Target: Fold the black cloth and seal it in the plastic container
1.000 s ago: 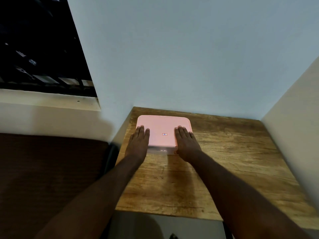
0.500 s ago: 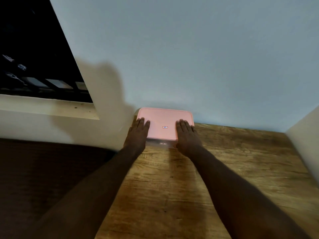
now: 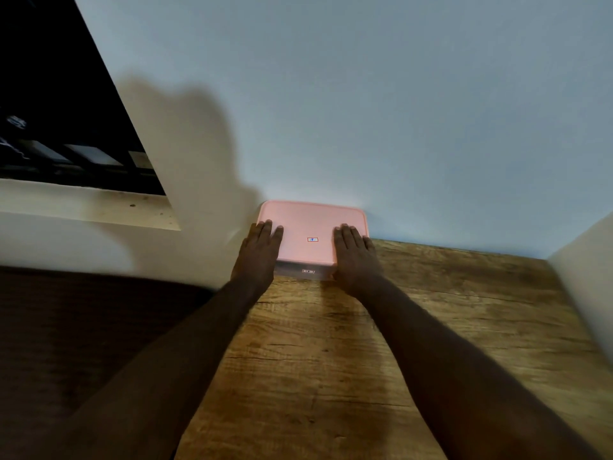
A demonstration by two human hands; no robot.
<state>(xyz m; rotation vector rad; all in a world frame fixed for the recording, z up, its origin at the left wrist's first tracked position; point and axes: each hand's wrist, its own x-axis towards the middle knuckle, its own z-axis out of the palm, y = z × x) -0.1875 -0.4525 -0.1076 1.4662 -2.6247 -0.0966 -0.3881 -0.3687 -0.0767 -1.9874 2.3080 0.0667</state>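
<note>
Container sits at the bench's 11 o'clock corner, against the wall, pink lid on. Left hand and right hand lie flat on the lid at 9 and 3 o'clock, fingers straight, gripping nothing. Likely light, stiff, smooth plastic, best held by its side walls. Cloth is not visible. Lid sticker and front label are both too small to read.

Brown wooden table, a plastic box on it — pink lid on top, box by the wall
</note>
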